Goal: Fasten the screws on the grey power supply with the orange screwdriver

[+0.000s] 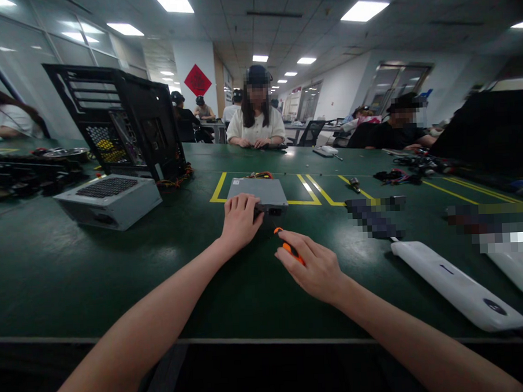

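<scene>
A grey computer power supply [263, 191] lies flat on the green table in front of me, its socket side towards me and coloured cables at its far side. My left hand [242, 221] rests on its near left corner, fingers over the top and thumb at the front face. Just right of that, my right hand [313, 264] is closed around the orange and black handle of a screwdriver [293, 254]. The handle's front end points at the power supply's near face; the shaft is barely visible, and I cannot tell whether its tip touches.
A second power supply [109, 200] and a black computer case [132, 118] stand to the left. White power banks [453, 283] and cables [397, 177] lie on the right. Yellow tape [305, 203] marks the table [192, 291]. A person [256, 118] sits opposite.
</scene>
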`<state>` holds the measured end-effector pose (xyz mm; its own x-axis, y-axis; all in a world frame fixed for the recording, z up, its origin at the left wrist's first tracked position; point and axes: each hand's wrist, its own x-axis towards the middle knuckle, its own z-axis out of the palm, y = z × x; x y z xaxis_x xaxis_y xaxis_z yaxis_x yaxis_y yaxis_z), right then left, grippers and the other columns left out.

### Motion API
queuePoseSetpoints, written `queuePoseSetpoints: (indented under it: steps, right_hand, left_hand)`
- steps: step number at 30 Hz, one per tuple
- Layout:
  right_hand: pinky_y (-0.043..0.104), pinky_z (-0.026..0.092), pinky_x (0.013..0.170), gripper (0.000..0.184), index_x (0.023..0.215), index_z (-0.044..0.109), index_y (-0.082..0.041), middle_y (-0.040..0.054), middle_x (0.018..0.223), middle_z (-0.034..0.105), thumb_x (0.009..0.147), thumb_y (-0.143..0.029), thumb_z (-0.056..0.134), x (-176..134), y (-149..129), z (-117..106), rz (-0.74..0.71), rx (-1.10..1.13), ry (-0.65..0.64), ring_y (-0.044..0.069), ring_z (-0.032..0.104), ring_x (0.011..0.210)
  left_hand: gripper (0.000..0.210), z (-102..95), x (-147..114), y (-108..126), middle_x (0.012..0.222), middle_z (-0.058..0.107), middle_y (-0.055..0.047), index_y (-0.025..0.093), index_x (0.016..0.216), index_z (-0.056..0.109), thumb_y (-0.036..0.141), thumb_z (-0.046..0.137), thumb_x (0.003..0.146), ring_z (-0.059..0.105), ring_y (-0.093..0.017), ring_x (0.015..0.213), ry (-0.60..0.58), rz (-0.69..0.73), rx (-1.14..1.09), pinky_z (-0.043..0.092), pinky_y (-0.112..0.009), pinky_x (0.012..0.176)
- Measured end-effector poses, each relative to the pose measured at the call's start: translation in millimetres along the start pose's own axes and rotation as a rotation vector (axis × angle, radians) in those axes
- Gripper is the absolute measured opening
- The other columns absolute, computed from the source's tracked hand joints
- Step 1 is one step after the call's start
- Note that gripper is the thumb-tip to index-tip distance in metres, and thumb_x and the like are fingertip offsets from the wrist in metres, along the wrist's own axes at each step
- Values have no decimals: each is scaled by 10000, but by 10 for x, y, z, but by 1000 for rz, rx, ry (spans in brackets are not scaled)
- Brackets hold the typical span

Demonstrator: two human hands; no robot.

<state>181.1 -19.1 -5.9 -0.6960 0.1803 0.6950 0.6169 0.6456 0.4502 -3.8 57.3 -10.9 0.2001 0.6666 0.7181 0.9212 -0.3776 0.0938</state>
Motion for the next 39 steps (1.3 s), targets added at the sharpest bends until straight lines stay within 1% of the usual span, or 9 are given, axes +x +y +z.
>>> queuePoseSetpoints:
  steps: [4,7,9,13,18,23,28,34,39]
  right_hand:
    - [296,503,736,164,967,493,-194,138,1072,582,809,-165,524,-13,14,-6,28,-1,1,229,566,1020]
    - [293,497,782,185,999,483,-180,143,1100,572,820,-137,492,-11,10,1,-20,20,2,222,534,1083]
    - [270,497,781,180,1004,482,-177,131,1083,586,827,-162,513,-14,17,12,-43,26,27,201,548,1063]
    - [276,505,745,157,967,497,-179,122,1048,602,828,-238,539,-17,23,14,6,19,30,201,579,996]
    - [310,497,776,174,1001,489,-168,150,1100,571,828,-155,480,3,3,2,-26,55,-13,230,534,1076]
    - [283,506,729,174,991,495,-179,127,1036,598,830,-236,532,-4,19,10,27,38,13,204,585,962]
    - [330,490,809,216,1040,481,-176,150,1133,549,824,-170,494,-15,-2,26,-26,73,-19,245,498,1125]
    - [280,500,723,154,979,506,-189,133,1072,583,838,-248,520,-20,23,16,29,40,19,215,574,1001]
    - [310,493,776,158,979,496,-163,166,1127,552,821,-167,490,-10,-3,10,-21,57,-28,247,511,1108]
  left_hand:
    - [278,0,1,-3,1100,507,-74,198,1064,476,284,506,801,433,-242,1042,-5,3,-3,316,-390,892]
    - [274,2,6,-4,1100,508,-77,203,1060,477,286,507,800,431,-243,1046,-8,-6,-12,315,-395,892]
    - [270,1,8,-5,1099,507,-76,204,1059,477,288,502,803,430,-242,1048,-8,-5,-17,314,-394,891]
    - [284,-3,9,-8,1100,507,-78,202,1071,473,292,501,803,428,-246,1049,-15,5,-15,312,-398,890]
    - [282,2,7,-7,1102,504,-78,206,1068,474,285,505,799,426,-245,1053,-14,-6,-14,312,-400,893]
    - [281,2,2,-5,1101,505,-75,202,1071,474,290,499,805,428,-241,1053,-8,3,-7,312,-395,897]
    - [284,-2,4,-1,1110,502,-82,204,1064,478,290,510,796,426,-247,1053,-16,-10,-16,310,-405,895]
    - [282,-6,3,4,1111,500,-82,204,1071,471,290,496,803,426,-247,1055,-16,-2,-16,308,-403,893]
    - [281,2,1,-1,1113,504,-75,208,1062,471,283,513,794,428,-245,1054,-3,-4,-7,307,-397,895]
